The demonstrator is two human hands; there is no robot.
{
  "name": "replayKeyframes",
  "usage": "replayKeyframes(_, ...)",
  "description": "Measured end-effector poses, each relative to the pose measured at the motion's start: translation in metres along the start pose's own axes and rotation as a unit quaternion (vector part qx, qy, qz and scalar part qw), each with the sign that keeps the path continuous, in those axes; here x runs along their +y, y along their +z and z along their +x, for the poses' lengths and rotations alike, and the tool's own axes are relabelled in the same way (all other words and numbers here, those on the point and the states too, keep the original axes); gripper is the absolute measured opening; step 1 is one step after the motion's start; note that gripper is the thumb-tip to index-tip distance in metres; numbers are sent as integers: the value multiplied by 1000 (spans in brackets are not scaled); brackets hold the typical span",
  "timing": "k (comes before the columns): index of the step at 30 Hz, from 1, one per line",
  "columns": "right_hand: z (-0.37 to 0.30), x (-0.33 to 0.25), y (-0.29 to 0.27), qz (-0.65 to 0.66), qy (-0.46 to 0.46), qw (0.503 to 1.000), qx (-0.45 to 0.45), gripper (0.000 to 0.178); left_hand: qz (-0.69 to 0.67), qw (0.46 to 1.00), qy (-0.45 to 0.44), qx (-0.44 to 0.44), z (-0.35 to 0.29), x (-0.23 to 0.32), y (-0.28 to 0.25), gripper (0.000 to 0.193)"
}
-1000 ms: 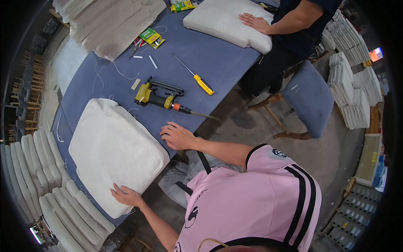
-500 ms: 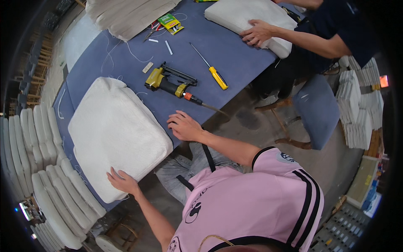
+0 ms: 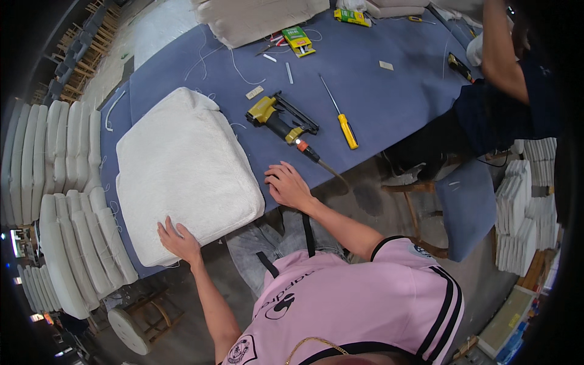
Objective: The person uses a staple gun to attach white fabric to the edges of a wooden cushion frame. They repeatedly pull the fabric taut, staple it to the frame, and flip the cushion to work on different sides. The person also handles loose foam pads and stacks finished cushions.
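A white fabric-covered seat cushion (image 3: pixel 185 170) lies flat on the blue-covered table (image 3: pixel 401 103) in front of me. My left hand (image 3: pixel 179 239) rests on the cushion's near edge, fingers spread and holding nothing. My right hand (image 3: pixel 288 185) lies at the table's front edge, just right of the cushion, with its fingers loosely stretched out and nothing in them. Beyond that hand is a yellow and black staple gun (image 3: pixel 281 118), its air hose running off the table's edge. To its right lies a screwdriver (image 3: pixel 347 129) with a yellow handle.
Stacked pale cushions (image 3: pixel 79 243) stand at the left. A beige cushion (image 3: pixel 255 18), a green and yellow box (image 3: pixel 298 41) and red-handled pliers (image 3: pixel 277 41) lie farther back. At the right are a co-worker's arm (image 3: pixel 502 55), a second staple gun (image 3: pixel 460 67) and a blue-backed chair (image 3: pixel 465 210).
The view has shifted, so the table sits differently. The co-worker has lifted their arm, and the white cushion under their hand has left its spot on the table. My hands stay about where they were.
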State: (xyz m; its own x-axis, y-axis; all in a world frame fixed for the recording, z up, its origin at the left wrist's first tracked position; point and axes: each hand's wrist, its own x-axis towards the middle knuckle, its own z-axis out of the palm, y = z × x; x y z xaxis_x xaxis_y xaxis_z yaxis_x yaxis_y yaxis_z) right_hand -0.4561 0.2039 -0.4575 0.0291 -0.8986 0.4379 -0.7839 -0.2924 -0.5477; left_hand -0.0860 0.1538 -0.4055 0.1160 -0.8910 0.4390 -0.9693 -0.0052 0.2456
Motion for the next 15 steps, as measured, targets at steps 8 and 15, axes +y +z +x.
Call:
replayKeyframes(8, 4, -3, -5, -3, -13, 1000, 0, 18, 26, 1000, 1, 14, 0, 4, -1, 44)
replayKeyframes(15, 0, 3, 2, -8, -4, 1000, 10, 18, 17, 1000, 8, 14, 0, 3, 0, 44)
